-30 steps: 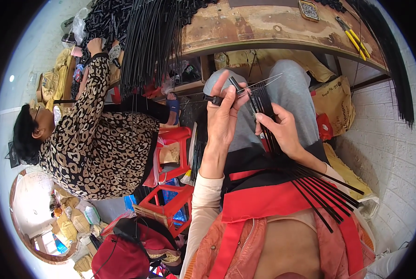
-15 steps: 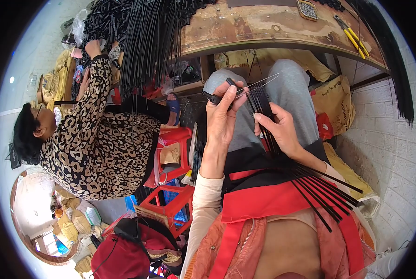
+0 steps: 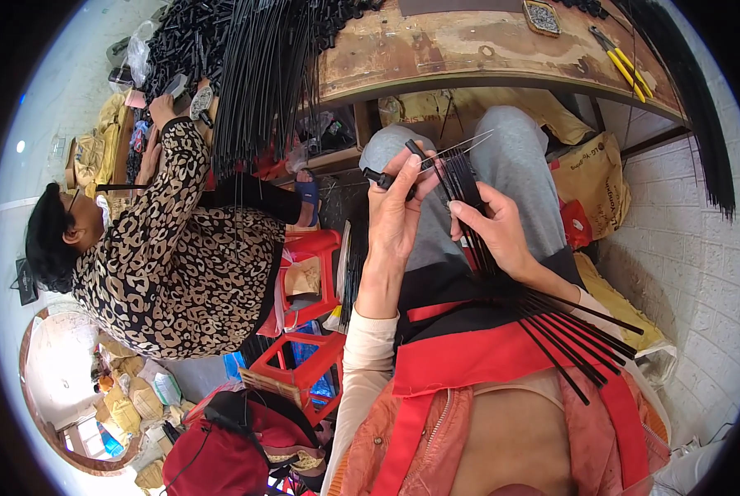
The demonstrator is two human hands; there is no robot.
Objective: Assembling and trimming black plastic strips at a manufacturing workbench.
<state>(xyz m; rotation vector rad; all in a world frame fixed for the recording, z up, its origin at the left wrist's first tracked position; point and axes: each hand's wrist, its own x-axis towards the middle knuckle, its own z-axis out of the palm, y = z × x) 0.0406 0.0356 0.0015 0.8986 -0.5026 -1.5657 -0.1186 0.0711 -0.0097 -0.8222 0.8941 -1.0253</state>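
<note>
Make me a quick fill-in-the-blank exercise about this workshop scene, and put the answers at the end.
1. While the left hand holds short black pieces, the bundle of thin black strips is gripped by the ____.
2. The pliers on the wooden table have ____ handles.
3. The plastic stools are ____.
4. A co-worker is on the person's ____ side.

Missing words: right hand; yellow; red; left.

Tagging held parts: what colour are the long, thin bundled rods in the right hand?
Black: the long, thin bundled rods; best in the head view.
</note>
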